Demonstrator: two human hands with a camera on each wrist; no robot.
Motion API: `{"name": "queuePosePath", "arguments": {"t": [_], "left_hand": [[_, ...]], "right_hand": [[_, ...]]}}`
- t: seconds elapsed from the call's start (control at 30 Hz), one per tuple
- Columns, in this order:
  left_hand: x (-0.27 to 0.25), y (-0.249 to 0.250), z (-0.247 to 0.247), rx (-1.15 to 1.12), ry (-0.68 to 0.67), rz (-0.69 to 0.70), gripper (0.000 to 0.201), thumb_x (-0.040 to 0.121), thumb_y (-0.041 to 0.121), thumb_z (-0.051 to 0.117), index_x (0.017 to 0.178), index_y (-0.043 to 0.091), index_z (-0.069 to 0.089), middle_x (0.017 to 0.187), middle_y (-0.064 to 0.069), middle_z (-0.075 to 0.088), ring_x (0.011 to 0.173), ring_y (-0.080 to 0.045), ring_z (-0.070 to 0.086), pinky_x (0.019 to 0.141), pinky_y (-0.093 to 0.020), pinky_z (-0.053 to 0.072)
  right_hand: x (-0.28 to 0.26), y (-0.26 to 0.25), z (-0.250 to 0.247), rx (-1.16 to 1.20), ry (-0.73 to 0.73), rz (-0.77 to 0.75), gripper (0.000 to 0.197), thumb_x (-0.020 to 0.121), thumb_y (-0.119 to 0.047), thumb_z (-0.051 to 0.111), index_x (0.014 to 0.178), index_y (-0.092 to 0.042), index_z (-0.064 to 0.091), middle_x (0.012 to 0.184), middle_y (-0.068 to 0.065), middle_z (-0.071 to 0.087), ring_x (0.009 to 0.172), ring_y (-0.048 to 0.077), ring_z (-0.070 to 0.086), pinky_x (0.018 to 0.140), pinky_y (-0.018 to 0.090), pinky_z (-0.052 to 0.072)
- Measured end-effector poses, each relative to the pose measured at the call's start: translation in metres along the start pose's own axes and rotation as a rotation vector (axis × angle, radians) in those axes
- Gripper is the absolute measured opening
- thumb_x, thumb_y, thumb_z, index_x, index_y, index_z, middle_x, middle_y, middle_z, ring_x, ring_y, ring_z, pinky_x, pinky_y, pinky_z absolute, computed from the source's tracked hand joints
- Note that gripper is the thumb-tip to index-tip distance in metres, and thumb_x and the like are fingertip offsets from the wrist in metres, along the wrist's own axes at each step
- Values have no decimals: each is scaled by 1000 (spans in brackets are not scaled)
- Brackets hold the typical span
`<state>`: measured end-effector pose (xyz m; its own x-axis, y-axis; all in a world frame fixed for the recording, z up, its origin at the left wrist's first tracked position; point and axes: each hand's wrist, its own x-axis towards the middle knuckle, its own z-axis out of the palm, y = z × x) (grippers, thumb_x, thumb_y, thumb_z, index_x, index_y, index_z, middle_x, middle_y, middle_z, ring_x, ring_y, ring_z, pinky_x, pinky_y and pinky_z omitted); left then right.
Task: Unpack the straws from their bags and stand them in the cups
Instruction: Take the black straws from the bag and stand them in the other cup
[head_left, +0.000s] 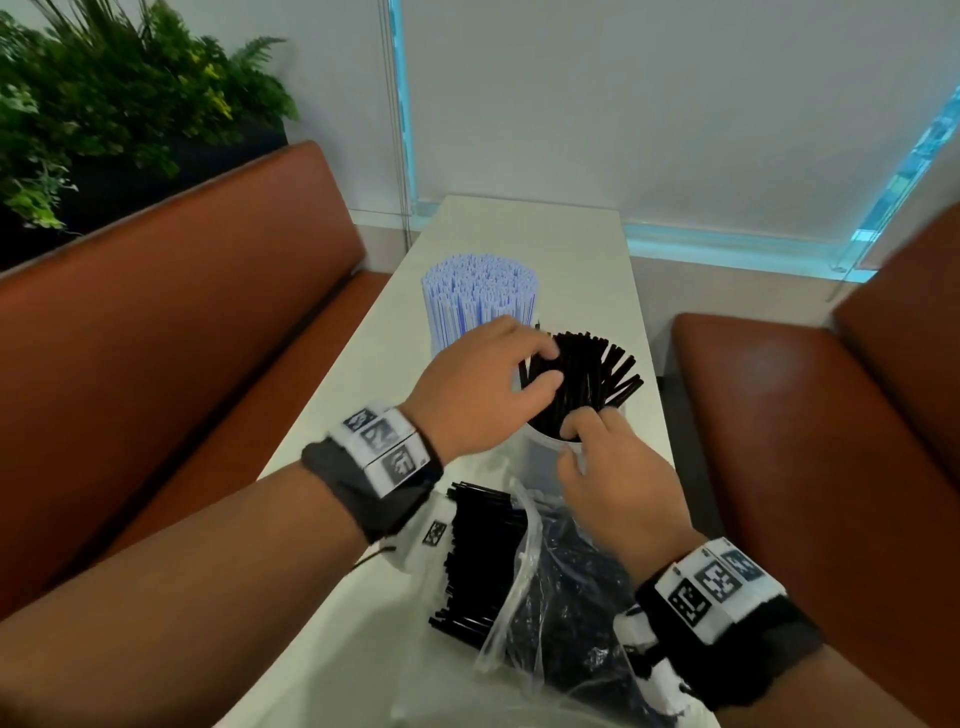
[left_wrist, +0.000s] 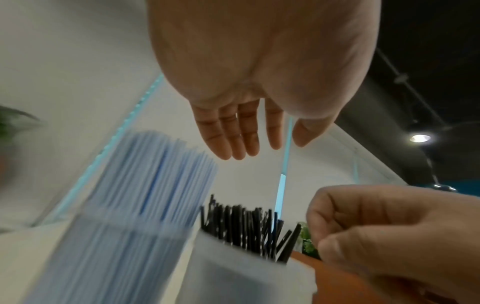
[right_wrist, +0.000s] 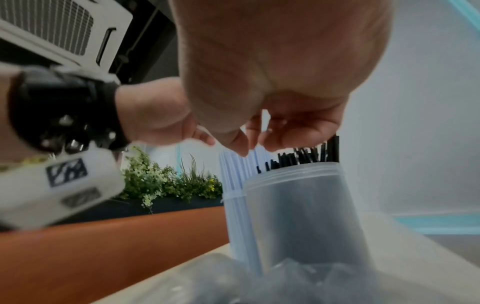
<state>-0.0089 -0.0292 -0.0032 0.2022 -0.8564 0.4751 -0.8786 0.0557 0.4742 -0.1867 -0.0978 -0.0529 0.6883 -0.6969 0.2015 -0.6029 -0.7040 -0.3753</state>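
Observation:
A translucent cup (head_left: 537, 449) (right_wrist: 298, 216) on the white table (head_left: 545, 234) holds fanned-out black straws (head_left: 597, 369) (left_wrist: 241, 224). My left hand (head_left: 545, 369) (left_wrist: 246, 144) hovers over their tops with straight fingers, holding nothing. At the cup's near rim my right hand (head_left: 571, 441) (right_wrist: 252, 146) has its fingers curled down onto the straw tops; whether it pinches any is unclear. Behind stands a second cup packed with blue-and-white straws (head_left: 478, 296) (left_wrist: 145, 185). A clear plastic bag (head_left: 545, 587) lies near me, with a bundle of black straws (head_left: 478, 561) sticking out of it.
Brown padded benches run along the table's left (head_left: 182, 312) and right (head_left: 805, 415). A planter of green foliage (head_left: 104, 104) sits behind the left bench. The table's far end meets a white wall. Bare tabletop shows left of the cups.

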Motion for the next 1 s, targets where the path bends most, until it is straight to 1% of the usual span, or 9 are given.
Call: {"name": "queuePosePath", "arguments": {"t": [0.07, 0.13, 0.2, 0.3, 0.4, 0.57, 0.73, 0.83, 1.0], "left_hand": [[-30, -10, 7, -35, -35, -84, 24, 91, 48, 51, 103, 32, 64, 94, 14, 61, 87, -6, 57, 77, -31, 50], [-58, -19, 20, -31, -144, -165, 16, 92, 40, 53, 96, 30, 66, 89, 11, 63, 82, -9, 59, 75, -35, 52], [-80, -28, 35, 34, -300, -225, 15, 94, 35, 54, 95, 29, 68, 91, 11, 62, 85, -12, 60, 75, -33, 49], [-102, -35, 53, 138, -515, -237, 24, 97, 35, 53, 113, 26, 69, 107, 2, 62, 102, -20, 58, 84, -32, 46], [-112, -32, 66, 157, -611, -134, 37, 96, 39, 58, 127, 19, 64, 125, -4, 59, 114, -24, 54, 95, -37, 46], [-112, -16, 85, 271, -721, 45, 44, 98, 41, 54, 126, 8, 63, 131, -11, 57, 120, -29, 50, 104, -38, 40], [-105, -9, 94, 412, -774, 130, 30, 100, 21, 45, 119, 8, 65, 130, -12, 56, 117, -27, 48, 103, -32, 31], [-102, -8, 94, 456, -799, 141, 30, 102, 21, 45, 123, 8, 62, 131, -13, 55, 119, -28, 49, 103, -36, 35], [-106, -17, 78, 554, -662, 182, 31, 100, 20, 40, 127, 11, 53, 120, -9, 56, 105, -29, 55, 85, -39, 42]], "right_hand": [[-12, -5, 9, -30, -120, 110, 28, 94, -59, 39, 90, -32, 44, 82, -9, 56, 68, 13, 56, 59, 34, 44], [-18, -8, 23, -84, -305, 237, 56, 83, -82, 28, 89, -31, 50, 83, -6, 62, 76, 19, 61, 68, 37, 47], [-17, -10, 34, -115, -375, 297, 70, 75, -91, 30, 91, -27, 56, 87, -3, 65, 81, 22, 62, 70, 38, 47], [-16, -8, 45, -127, -442, 288, 41, 81, -64, 55, 79, -23, 54, 79, -3, 61, 73, 19, 59, 57, 30, 38], [-16, -5, 49, -86, -480, 316, 18, 83, -39, 60, 84, -21, 59, 77, -4, 58, 73, 19, 59, 54, 29, 36], [-17, -6, 48, -11, -456, 284, 23, 86, -37, 60, 88, -16, 69, 85, 3, 67, 82, 25, 65, 71, 34, 52], [-16, -2, 46, 15, -415, 236, 18, 85, -29, 60, 80, -13, 67, 76, 4, 66, 74, 23, 64, 62, 33, 48], [-18, 2, 47, 36, -344, 261, 8, 84, -31, 61, 89, -25, 59, 81, -7, 60, 79, 17, 59, 62, 32, 39], [-15, 4, 45, 86, -284, 279, 9, 79, -40, 57, 85, -34, 56, 83, -15, 60, 80, 12, 59, 73, 35, 48]]}}
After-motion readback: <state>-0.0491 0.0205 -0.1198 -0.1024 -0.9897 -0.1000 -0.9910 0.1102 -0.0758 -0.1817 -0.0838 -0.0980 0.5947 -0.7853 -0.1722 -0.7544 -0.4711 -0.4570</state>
